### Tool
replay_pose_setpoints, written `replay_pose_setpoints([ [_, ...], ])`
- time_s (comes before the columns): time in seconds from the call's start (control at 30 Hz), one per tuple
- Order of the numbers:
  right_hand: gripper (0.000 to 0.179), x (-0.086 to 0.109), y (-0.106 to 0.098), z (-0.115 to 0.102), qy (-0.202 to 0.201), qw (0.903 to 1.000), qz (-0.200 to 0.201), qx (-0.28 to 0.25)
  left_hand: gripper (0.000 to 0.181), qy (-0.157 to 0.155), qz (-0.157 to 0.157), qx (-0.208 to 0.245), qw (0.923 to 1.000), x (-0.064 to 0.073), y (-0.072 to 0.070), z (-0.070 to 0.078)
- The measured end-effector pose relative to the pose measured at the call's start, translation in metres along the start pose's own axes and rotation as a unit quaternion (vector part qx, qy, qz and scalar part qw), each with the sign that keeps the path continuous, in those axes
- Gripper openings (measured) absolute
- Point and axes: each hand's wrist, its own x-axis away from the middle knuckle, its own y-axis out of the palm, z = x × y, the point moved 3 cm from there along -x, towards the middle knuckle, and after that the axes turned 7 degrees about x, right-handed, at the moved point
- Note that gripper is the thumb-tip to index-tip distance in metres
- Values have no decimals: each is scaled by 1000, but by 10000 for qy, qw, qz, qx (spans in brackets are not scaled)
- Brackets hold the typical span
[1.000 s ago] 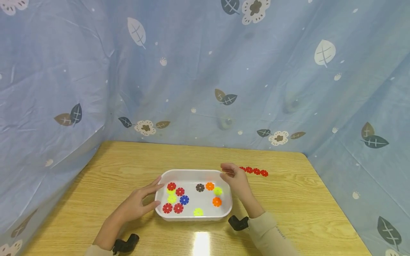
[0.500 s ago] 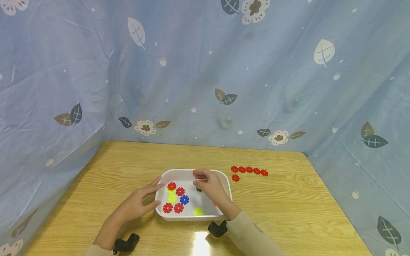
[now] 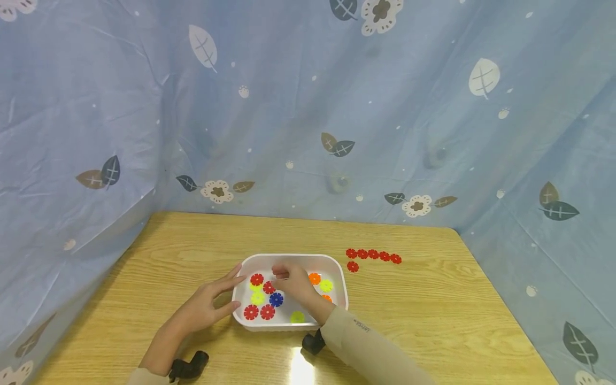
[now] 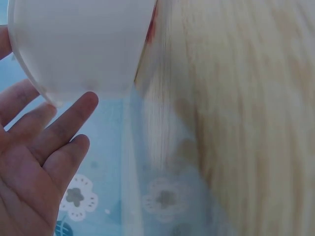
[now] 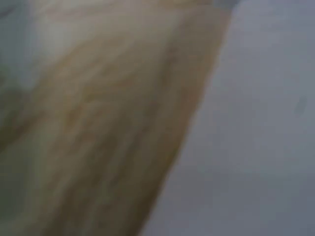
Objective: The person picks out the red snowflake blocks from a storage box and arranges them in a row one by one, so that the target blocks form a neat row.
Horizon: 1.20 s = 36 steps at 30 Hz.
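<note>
The right hand (image 3: 294, 284) has moved frame-left over the tray (image 3: 260, 263), apparently after a red disc (image 3: 268, 288), grip impossible to tell; the left hand's (image 3: 206, 305) fingers lie relaxed.

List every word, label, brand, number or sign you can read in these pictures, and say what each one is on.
Nothing can be read with certainty.
Right sleeve: small dark marks, perhaps lettering, too small to read.
White tray and coloured discs: no text visible.
Blue cloth: printed leaves and flowers, no readable words.
Wooden tabletop: no text visible.
Right wrist view: blurred, nothing readable.
</note>
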Motion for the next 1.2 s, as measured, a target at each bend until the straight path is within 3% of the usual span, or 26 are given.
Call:
replay_pose_setpoints([
  [0.2,33,-1,10,7,-64,9970,24,767,52,58,31,-4,10000,-1,1,0],
  [0.6,25,-3,17,5,-225,9750,240,2196,51,11,-3,-27,10000,-1,0,1],
  [0.9,20,-8,22,6,-36,9746,26,2241,50,-52,11,-69,10000,1,-2,-2],
  [1.2,21,-8,20,5,14,9810,-105,1937,50,-62,14,-33,10000,-1,-2,-1],
])
